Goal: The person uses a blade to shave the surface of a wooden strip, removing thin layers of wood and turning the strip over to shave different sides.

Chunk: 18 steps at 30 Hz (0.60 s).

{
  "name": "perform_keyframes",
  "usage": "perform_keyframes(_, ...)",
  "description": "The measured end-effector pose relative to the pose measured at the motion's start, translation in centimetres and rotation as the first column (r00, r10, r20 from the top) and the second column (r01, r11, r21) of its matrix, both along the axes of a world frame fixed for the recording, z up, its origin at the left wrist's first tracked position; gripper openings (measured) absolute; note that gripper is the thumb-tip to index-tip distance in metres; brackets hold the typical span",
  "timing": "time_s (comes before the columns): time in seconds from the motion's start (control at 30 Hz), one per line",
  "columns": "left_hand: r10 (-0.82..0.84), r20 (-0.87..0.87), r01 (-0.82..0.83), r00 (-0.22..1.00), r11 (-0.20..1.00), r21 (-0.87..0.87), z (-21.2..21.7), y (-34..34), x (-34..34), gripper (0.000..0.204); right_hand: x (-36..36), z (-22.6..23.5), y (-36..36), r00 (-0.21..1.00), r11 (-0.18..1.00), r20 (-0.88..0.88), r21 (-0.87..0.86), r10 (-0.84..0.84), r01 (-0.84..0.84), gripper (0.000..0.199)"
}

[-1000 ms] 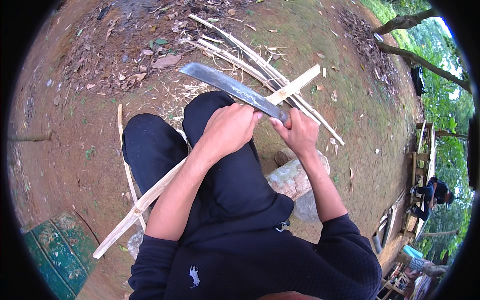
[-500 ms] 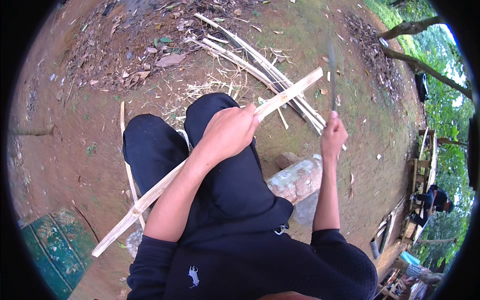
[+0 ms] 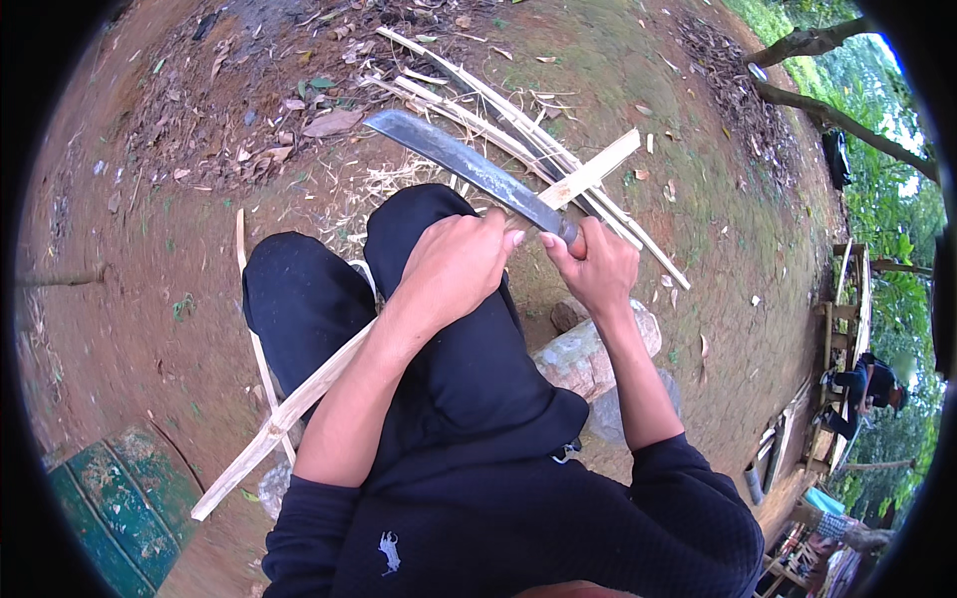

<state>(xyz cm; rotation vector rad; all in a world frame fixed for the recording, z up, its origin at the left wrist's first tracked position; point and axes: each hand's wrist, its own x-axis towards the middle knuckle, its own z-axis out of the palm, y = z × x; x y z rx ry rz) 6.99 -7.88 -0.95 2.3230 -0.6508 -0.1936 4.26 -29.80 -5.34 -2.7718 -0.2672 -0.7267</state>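
Note:
A long pale strip of split bamboo (image 3: 267,436) runs slantwise across my lap, its far end beyond my knees. My left hand (image 3: 461,257) is closed round it above my knee. In my closed right hand (image 3: 601,264) is the handle of a machete (image 3: 469,171). Its broad dark blade lies across the bamboo just past my left hand, the tip pointing to the far left. The blade covers part of the strip, and my left forearm hides another part.
Several split strips (image 3: 478,125) lie on the ground ahead, among shavings (image 3: 394,182). A thin strip (image 3: 255,339) is beside my left leg. Close by on the right is a short log (image 3: 588,354). A green panel (image 3: 120,508) lies at lower left. Another person (image 3: 865,394) is far right.
My right hand has come in to the left and swung the machete from upright, out on the right, down across the bamboo. My left hand keeps its hold in nearly the same place.

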Motion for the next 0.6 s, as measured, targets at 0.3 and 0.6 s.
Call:
perform_keyframes(0.3, -0.021, 0.023, 0.019, 1.0, 0.998, 0.053, 0.1, 0.3, -0.2, 0.029, 3.8, -1.1, -7.3, 0.907, 0.907, -0.022, 0.011, -0.421, 0.422, 0.06)
perform_keyframes(0.6, -0.022, 0.018, 0.021, 1.0, 0.999, 0.038, 0.0, -0.1, 0.1, 0.029, -0.6, -1.7, -2.3, 0.993, 0.994, -0.07, -0.053, -0.095, 0.091, 0.059)
